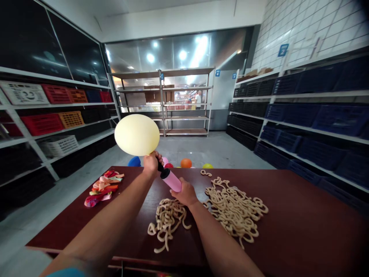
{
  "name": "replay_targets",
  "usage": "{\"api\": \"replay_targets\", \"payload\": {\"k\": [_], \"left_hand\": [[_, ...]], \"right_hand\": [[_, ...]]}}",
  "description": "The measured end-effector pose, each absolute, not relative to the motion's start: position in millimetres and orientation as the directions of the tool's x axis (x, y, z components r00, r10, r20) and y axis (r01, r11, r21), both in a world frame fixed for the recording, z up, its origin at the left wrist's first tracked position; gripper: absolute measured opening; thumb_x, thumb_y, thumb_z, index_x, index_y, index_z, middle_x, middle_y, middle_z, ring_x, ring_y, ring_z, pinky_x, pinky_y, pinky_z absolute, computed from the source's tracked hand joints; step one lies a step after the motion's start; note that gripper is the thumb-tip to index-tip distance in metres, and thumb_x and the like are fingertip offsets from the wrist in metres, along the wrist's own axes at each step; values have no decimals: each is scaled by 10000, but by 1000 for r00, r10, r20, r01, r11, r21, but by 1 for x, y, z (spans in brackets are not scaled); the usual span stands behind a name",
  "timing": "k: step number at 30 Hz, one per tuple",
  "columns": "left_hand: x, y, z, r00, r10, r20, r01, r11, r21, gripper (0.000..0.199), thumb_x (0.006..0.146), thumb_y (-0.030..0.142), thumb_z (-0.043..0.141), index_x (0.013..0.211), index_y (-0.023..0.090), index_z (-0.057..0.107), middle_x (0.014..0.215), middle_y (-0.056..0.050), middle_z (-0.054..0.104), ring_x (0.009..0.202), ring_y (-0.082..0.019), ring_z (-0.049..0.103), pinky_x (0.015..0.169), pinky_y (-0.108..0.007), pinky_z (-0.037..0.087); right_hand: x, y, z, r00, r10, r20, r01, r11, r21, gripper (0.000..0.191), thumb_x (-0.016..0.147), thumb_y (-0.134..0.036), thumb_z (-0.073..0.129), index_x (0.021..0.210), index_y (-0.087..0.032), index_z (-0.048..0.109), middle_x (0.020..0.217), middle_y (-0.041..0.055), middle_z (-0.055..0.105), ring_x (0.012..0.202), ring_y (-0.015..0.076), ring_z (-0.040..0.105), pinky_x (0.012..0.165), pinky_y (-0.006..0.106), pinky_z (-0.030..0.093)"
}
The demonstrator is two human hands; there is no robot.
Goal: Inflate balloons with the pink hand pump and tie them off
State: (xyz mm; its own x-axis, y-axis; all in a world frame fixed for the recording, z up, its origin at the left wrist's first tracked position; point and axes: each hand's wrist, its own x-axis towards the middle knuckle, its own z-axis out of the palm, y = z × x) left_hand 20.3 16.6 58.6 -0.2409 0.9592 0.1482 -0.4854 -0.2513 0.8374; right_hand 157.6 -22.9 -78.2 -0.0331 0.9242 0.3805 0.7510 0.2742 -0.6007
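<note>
A pale yellow inflated balloon (137, 134) rises above the table's far edge. My left hand (151, 163) is closed around its neck, at the black end of a balloon pump (173, 181). The pump has a pink barrel and slants down toward me to the right. Around the lower end of the pink barrel my right hand (186, 192) is closed. My fingers hide the joint between balloon and pump. Below the right hand lies a small heap of beige twisted, rope-like pieces (168, 219).
On the dark red table (294, 215), a larger heap of the beige pieces (233, 207) spreads at right. Flat, colourful deflated balloons (103, 186) lie at left. Beyond the far edge show an orange balloon (186, 163) and several others. Shelves with crates (43, 121) line the sides.
</note>
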Motion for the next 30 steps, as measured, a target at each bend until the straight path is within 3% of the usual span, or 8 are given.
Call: {"api": "replay_targets", "payload": {"k": [4,14,20,26,30], "left_hand": [[17,13,71,-232,961,150,-474,-246,845,129,546,119,423,564,204,327,447,37,342,358,-91,338,324,-215,297],[-44,9,168,-318,895,314,-415,-429,802,153,539,88,415,585,199,320,482,35,340,362,-87,336,323,-208,299],[-26,14,133,-329,898,293,-416,-416,809,135,542,99,412,564,199,324,462,36,329,356,-88,329,315,-209,284],[18,13,75,-234,957,173,-464,-267,845,131,573,126,414,541,203,313,439,39,321,348,-86,317,312,-212,279],[25,11,68,-206,967,151,-468,-233,853,145,577,132,428,536,204,309,438,42,314,349,-83,319,317,-214,283]], "right_hand": [[157,-23,-77,-31,914,404,726,298,-620,393,619,-410,690,907,-209,515,837,29,644,756,200,614,627,266,393],[153,-21,-77,4,907,421,669,310,-675,367,607,-357,698,895,-217,518,814,9,638,759,188,611,629,258,398],[156,-22,-79,0,922,386,698,277,-661,364,601,-346,709,881,-205,524,833,33,646,758,196,613,630,265,401],[156,-24,-76,-18,925,379,716,277,-641,371,613,-366,700,902,-203,533,816,35,651,747,201,612,635,269,397],[155,-25,-73,-16,918,397,704,293,-647,371,612,-380,702,893,-210,529,819,26,646,747,193,609,630,262,396]]}}
